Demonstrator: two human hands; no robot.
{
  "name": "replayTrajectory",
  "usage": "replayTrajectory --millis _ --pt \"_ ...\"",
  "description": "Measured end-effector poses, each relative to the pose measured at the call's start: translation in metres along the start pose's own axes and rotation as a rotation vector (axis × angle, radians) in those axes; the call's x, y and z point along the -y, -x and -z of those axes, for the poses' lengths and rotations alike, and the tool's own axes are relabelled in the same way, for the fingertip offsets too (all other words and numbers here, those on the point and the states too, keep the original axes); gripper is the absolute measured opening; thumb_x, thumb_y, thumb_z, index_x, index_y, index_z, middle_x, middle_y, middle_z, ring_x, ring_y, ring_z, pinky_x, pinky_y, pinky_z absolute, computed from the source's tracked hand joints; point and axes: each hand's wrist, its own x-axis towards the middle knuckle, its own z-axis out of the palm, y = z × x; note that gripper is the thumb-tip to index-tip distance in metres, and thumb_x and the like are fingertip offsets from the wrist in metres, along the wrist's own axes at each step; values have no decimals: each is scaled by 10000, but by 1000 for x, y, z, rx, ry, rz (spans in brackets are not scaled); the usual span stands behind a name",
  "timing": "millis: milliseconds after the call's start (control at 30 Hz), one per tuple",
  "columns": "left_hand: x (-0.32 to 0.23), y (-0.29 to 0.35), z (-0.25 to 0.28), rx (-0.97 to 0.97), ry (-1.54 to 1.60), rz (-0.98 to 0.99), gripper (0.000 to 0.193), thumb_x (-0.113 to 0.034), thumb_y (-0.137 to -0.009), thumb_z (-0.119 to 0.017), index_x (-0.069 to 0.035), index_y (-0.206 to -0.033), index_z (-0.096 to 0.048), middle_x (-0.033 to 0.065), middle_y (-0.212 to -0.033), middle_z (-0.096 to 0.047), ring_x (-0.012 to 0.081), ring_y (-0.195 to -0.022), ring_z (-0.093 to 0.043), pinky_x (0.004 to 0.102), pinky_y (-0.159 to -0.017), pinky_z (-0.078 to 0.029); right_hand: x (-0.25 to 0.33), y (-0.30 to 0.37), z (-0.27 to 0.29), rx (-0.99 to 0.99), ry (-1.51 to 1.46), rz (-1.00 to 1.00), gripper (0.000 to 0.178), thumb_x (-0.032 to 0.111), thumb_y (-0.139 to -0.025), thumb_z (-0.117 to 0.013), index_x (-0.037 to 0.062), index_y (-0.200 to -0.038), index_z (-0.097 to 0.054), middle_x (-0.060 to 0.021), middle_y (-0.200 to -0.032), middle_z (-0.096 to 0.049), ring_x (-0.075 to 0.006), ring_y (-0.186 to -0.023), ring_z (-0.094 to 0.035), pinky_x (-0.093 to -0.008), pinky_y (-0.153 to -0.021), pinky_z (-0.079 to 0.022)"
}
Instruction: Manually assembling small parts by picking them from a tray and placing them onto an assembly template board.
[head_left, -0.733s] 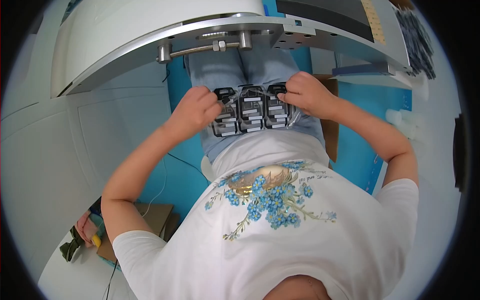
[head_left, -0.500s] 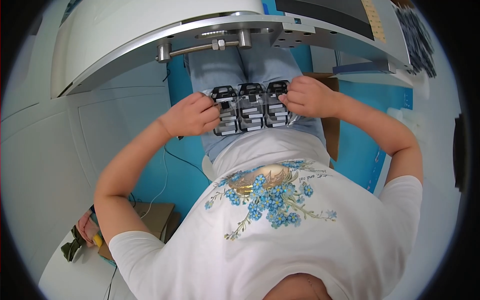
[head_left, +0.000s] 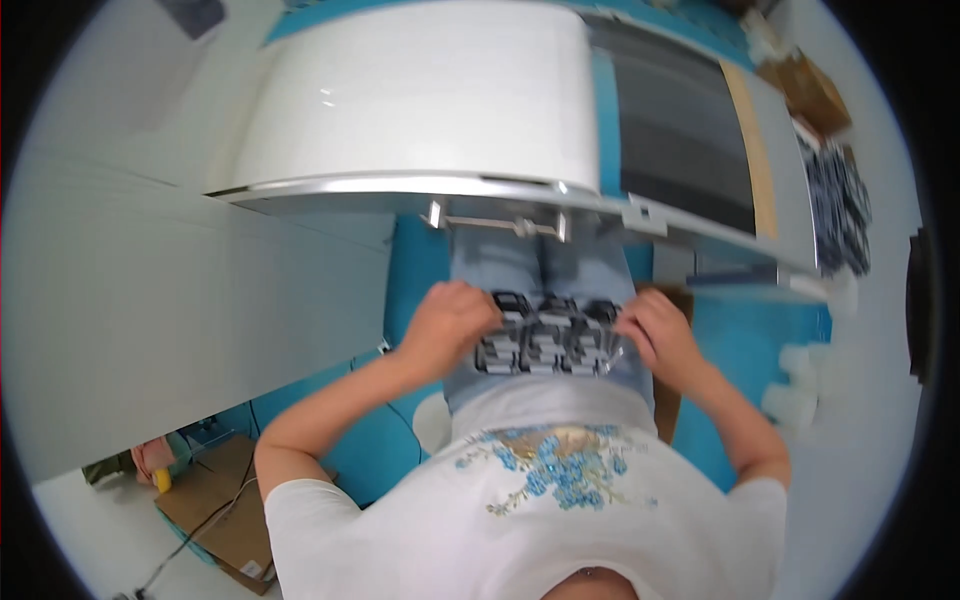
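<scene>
Across my lap lies a flat set of black-framed pieces [head_left: 545, 350] with pale strips, arranged in three columns under what looks like clear film. Its exact kind is blurred. My left hand [head_left: 452, 325] is closed at the set's upper left edge, with the fingers curled and their tips partly hidden. At the upper right edge my right hand [head_left: 660, 335] pinches the shiny clear film. Both forearms reach in from the sides, and the jeans [head_left: 497, 262] show beneath and beyond the set.
Just beyond my lap stands a white machine [head_left: 420, 110] with a metal edge and a bar handle [head_left: 490, 224]. A dark panel [head_left: 685, 140] is to its right, with a stack of dark pieces [head_left: 838, 205] farther right. Flattened cardboard [head_left: 215, 510] lies low left near cables.
The view has tilted, so the machine's top now shows and the lap sits lower and farther right in the picture. Both hands stay at the upper edges of the black-framed set.
</scene>
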Motion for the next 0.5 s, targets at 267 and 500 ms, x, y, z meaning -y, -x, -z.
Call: replayTrajectory --millis 267,500 --pt "-25 2 73 -82 28 88 123 -50 -806 -707 -107 -880 -627 15 -894 -640 235 -846 -586 354 -769 -413 62 -50 43 -10 9 48 130 4 -807 -668 20 -861 -551 -132 -839 -572 -324 -770 -548 -378 -695 -460" --pt "12 -35 154 -222 -11 141 106 -14 -801 -692 -67 -860 -621 49 -842 -624 231 -807 -589 330 -729 -443 71 -161 71 31 7 153 91 22 -844 -655 10 -866 -567 -123 -822 -573 -269 -720 -554 -337 -658 -455"
